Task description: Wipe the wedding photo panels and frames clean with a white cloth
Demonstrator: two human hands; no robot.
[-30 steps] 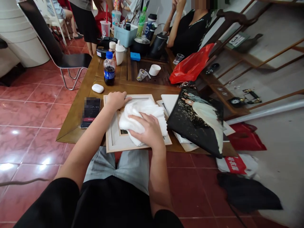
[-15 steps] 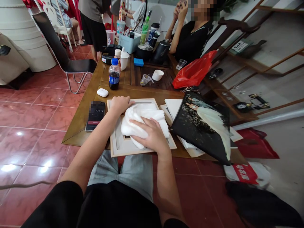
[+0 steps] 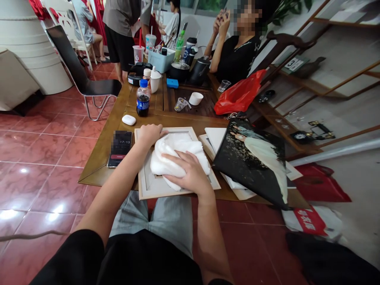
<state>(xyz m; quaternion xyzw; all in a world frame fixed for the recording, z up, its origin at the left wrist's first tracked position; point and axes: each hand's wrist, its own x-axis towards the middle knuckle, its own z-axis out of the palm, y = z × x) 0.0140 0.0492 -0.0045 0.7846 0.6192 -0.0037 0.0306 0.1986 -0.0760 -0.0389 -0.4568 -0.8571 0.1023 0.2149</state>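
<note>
A shallow picture frame point(image 3: 144, 186) with a pale wooden rim lies at the near edge of the table. On it sits a thick, bunched white cloth point(image 3: 169, 158). My right hand point(image 3: 190, 172) holds the cloth from its near right side, fingers spread over the folds and the thumb lower down. At the far left corner, my left hand point(image 3: 151, 134) grips the frame, its fingers bent over the far rim and partly hidden. The cloth covers most of the frame's middle; a small dark-edged patch shows below it.
Left of the frame are a phone point(image 3: 120, 148), a white earbud case point(image 3: 128, 120) and a cola bottle point(image 3: 143, 99). To the right, a dark printed panel point(image 3: 252, 158) overlaps white boards. A red plastic bag point(image 3: 240, 93) lies behind. Across the table sits a person point(image 3: 237, 55).
The view has tilted up slightly, so the scene sits a little lower. My right hand and the cloth have shifted slightly at most; my left hand keeps its place on the frame.
</note>
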